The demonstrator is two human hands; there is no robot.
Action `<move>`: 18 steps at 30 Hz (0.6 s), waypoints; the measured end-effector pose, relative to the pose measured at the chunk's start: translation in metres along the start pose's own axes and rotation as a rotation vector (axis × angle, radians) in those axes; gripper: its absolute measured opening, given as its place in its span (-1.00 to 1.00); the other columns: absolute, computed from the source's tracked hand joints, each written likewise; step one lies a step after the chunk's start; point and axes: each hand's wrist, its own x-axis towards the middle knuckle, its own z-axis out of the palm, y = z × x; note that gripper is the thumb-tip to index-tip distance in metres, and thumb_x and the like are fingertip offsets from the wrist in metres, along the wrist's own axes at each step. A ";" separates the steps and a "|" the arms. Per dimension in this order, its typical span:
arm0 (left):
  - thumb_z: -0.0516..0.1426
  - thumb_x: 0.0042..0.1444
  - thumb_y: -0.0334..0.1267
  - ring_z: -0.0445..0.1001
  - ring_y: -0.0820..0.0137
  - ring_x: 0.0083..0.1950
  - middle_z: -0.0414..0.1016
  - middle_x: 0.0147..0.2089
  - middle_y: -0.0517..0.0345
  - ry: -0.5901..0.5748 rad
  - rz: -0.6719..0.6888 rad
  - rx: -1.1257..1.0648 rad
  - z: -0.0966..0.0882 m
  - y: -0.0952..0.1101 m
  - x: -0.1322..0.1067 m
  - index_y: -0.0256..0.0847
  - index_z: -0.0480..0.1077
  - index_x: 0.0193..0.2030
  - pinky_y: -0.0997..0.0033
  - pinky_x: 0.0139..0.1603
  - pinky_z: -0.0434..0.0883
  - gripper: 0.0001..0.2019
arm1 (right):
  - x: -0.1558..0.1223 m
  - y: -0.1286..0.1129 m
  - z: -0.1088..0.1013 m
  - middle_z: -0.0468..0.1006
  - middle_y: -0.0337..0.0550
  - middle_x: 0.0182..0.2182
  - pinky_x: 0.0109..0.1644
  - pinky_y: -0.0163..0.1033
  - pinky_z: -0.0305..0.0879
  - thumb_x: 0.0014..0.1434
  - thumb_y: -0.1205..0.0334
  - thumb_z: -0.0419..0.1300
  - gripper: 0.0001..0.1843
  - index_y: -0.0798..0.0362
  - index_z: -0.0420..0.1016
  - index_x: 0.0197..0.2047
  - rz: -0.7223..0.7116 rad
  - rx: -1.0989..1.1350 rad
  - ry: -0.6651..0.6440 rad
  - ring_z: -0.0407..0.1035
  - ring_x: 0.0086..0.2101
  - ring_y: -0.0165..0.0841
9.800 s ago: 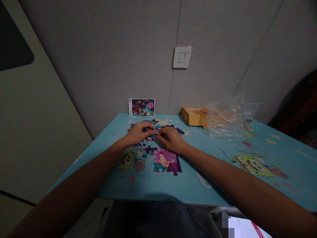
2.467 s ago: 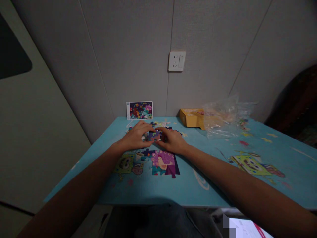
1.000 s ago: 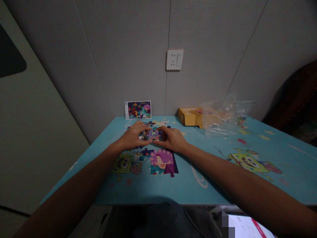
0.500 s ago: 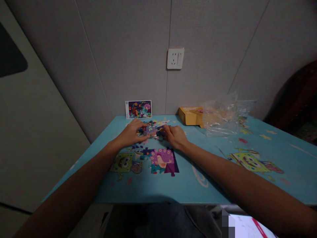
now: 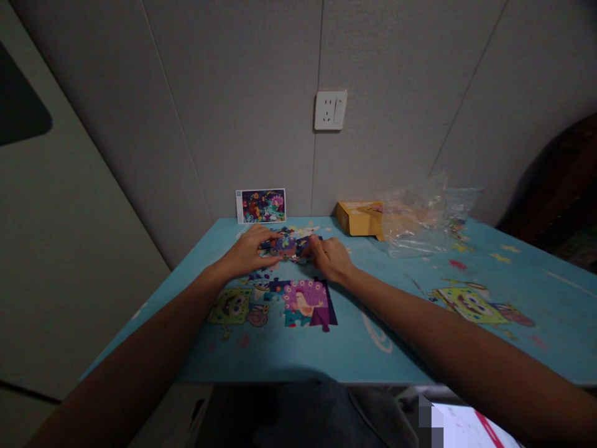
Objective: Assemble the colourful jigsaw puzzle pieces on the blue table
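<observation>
My left hand point(image 5: 247, 254) curves round a purple puzzle piece point(image 5: 286, 247), thumb at its near side and fingers at its far side. Just to the right, my right hand point(image 5: 332, 257) pinches a dark blue puzzle piece point(image 5: 303, 242) between thumb and fingers, close beside the purple one; whether the two pieces interlock I cannot tell. Several loose puzzle pieces point(image 5: 262, 274) lie under and around the hands, partly hidden. Nearer to me lies a joined section of puzzle point(image 5: 305, 303) showing a pink and purple peacock-like figure.
A picture card point(image 5: 262, 206) leans against the wall at the back. Right of it stand a yellow box point(image 5: 359, 219) and a clear plastic bag point(image 5: 415, 221) on the light-blue, cartoon-printed table point(image 5: 298, 361). A socket plate point(image 5: 331, 111) is on the wall.
The purple piece has shifted and turned slightly between my hands, and my right fingers have moved a little. The joined section and everything around it stay put.
</observation>
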 end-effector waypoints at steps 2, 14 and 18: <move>0.29 0.03 -0.12 0.41 0.23 -0.04 0.48 -0.12 0.04 0.006 0.001 -0.012 0.000 0.001 0.000 -0.18 0.42 0.02 0.11 0.00 0.39 -0.58 | 0.000 0.000 0.000 0.55 -0.07 -0.57 -0.29 -0.27 0.21 0.43 0.01 -0.35 -0.23 0.06 0.65 -0.37 0.008 -0.004 -0.013 0.44 -0.43 -0.32; 0.29 0.02 -0.12 0.42 0.23 -0.05 0.48 -0.12 0.03 0.007 -0.012 -0.044 0.000 0.005 0.001 -0.18 0.42 0.03 0.12 -0.01 0.40 -0.57 | 0.004 -0.005 0.003 0.57 -0.08 -0.50 -0.30 -0.24 0.14 0.42 0.10 -0.24 -0.39 0.06 0.60 -0.31 -0.001 -0.217 0.014 0.43 -0.43 -0.29; 0.29 0.02 -0.11 0.42 0.24 -0.05 0.48 -0.13 0.06 0.005 -0.020 -0.057 0.001 0.005 0.001 -0.15 0.42 0.03 0.13 -0.02 0.40 -0.57 | 0.004 -0.002 0.006 0.58 -0.08 -0.47 -0.33 -0.23 0.10 0.41 0.11 -0.22 -0.42 0.06 0.58 -0.33 -0.027 -0.240 0.054 0.41 -0.44 -0.30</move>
